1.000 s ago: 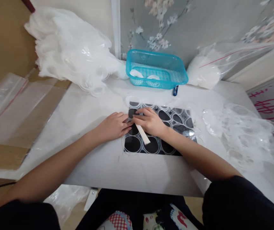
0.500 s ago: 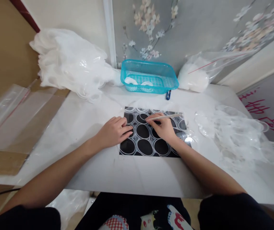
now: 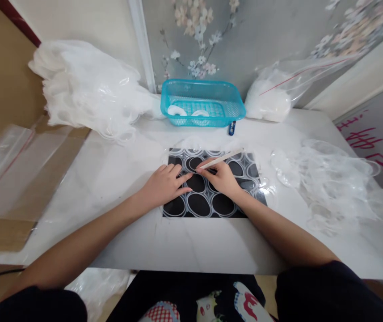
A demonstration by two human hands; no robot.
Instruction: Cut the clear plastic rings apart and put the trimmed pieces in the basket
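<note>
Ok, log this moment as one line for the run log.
left hand: flat on black sheet | right hand: holds stick, tip on ring | teal basket: behind

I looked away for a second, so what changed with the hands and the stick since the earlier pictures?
The right hand turned the stick from pointing toward the person to pointing up and right, tip on the ring sheet. The left hand stayed flat on the sheet; the blue basket stayed put.

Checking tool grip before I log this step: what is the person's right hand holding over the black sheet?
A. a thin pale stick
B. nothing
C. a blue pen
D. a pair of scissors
A: the right hand pinches a thin pale stick, tip down on the black sheet.
</note>
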